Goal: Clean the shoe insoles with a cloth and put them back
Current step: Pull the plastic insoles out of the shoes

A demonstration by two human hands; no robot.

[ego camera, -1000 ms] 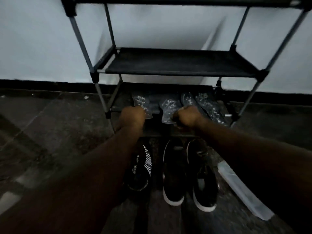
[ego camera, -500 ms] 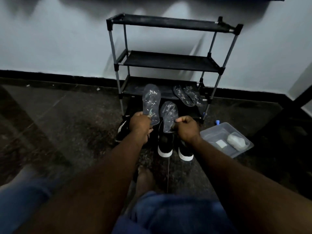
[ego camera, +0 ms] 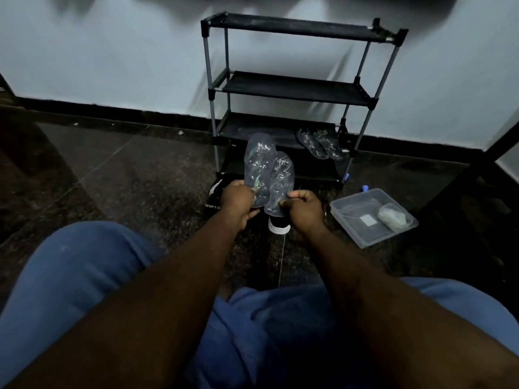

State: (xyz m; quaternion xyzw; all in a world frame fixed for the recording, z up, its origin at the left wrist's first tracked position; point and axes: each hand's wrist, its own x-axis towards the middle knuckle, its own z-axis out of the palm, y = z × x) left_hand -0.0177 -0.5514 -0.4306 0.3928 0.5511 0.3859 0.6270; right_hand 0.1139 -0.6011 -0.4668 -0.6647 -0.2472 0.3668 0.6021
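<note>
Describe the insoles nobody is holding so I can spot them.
Find the black shoe rack against the wall. At the right end of a lower shelf lie two clear insoles side by side; unlike the other pair, no hand grips them.

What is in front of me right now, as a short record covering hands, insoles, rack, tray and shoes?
left hand: grips the first insole by its lower end, toe up
right hand: pinches the second insole, which overlaps the first
other insoles: two lying on a lower shelf of the rack, right side
rack: black, against the wall
tray: clear plastic, on the floor at right, holding a cloth
shoes: on the floor under the hands, mostly hidden
</note>
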